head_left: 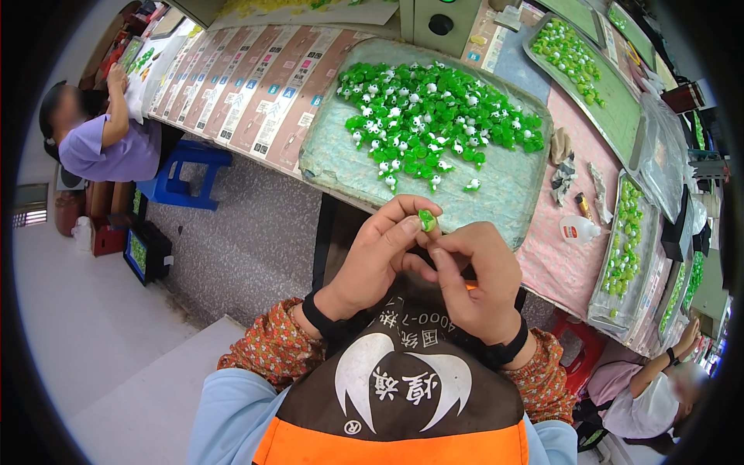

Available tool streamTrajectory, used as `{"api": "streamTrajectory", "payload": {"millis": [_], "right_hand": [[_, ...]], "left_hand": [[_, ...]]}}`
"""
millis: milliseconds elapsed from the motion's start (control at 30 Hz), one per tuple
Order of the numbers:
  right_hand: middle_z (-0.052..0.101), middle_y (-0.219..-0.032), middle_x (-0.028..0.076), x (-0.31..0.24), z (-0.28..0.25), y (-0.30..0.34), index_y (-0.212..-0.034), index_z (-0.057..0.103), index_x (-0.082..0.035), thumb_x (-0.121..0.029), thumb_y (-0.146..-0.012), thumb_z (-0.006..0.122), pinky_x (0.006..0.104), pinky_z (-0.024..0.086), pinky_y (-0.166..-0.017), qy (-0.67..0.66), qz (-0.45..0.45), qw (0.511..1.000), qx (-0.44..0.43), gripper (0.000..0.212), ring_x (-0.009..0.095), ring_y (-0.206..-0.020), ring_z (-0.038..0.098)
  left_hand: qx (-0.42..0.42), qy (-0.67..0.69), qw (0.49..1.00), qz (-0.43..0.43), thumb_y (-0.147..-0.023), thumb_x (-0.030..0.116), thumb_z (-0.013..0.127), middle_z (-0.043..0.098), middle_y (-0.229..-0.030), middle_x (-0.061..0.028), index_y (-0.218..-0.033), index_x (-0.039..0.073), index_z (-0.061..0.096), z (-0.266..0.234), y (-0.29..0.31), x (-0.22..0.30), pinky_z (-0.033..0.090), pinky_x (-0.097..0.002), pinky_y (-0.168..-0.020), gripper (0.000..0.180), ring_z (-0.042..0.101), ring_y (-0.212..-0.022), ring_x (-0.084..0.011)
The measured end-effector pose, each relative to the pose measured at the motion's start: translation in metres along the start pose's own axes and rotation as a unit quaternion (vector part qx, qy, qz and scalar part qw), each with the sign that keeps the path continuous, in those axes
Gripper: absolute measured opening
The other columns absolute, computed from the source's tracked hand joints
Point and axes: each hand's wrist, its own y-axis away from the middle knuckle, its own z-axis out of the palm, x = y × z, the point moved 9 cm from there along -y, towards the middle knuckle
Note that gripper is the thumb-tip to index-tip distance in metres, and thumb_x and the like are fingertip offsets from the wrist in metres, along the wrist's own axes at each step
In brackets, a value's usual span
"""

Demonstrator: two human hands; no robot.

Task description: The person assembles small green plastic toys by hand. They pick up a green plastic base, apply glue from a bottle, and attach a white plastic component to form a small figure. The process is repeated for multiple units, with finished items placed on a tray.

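My left hand [373, 249] pinches a small green plastic piece [426, 220] between thumb and fingertips, just off the near edge of the tray. Close beside it, my right hand [487, 283] is closed, its thumb pressed to the curled fingers. Whatever lies between them, if anything, is too small to make out. Beyond both hands a large tray [341, 159] with a worn pale blue-green surface carries a heap of small green figures with white parts [434, 108]. One loose green and white figure [473, 185] lies at the heap's near right side.
Right of the tray stand a white bottle [578, 229], a small dark tube [583, 204] and crumpled cloths [562, 167]. More trays of green pieces [624, 248] line the right. A blue stool [186, 174] is at left. Two people sit nearby, one far left, one lower right.
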Motion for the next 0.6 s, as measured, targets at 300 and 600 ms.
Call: {"api": "streamTrajectory", "payload": {"millis": [300,600], "right_hand": [[0.056,-0.103,0.010,0.0108,-0.0023,-0.0029,-0.121,0.066,-0.006,-0.001,-0.084,0.074,0.0268,0.047,-0.058,-0.012,0.041,0.999,-0.012,0.038,0.017,-0.075,0.057],[0.058,-0.097,0.010,0.0071,-0.0019,-0.0028,-0.111,0.064,-0.001,0.006,-0.084,0.072,0.0320,0.050,-0.060,0.007,0.049,0.999,0.009,0.028,0.019,-0.074,0.062]], "left_hand": [[-0.041,0.013,0.998,-0.055,-0.107,0.026,0.050,0.061,-0.109,-0.0049,-0.130,0.007,0.048,0.0076,0.0002,-0.0062,0.064,-0.0303,-0.070,0.029,0.066,-0.099,-0.0116],[-0.012,-0.066,0.997,-0.034,-0.107,0.021,0.052,0.061,-0.113,-0.0068,-0.125,0.008,0.044,0.0030,0.0032,-0.0061,0.064,-0.0311,-0.071,0.024,0.067,-0.101,-0.0143]]}}
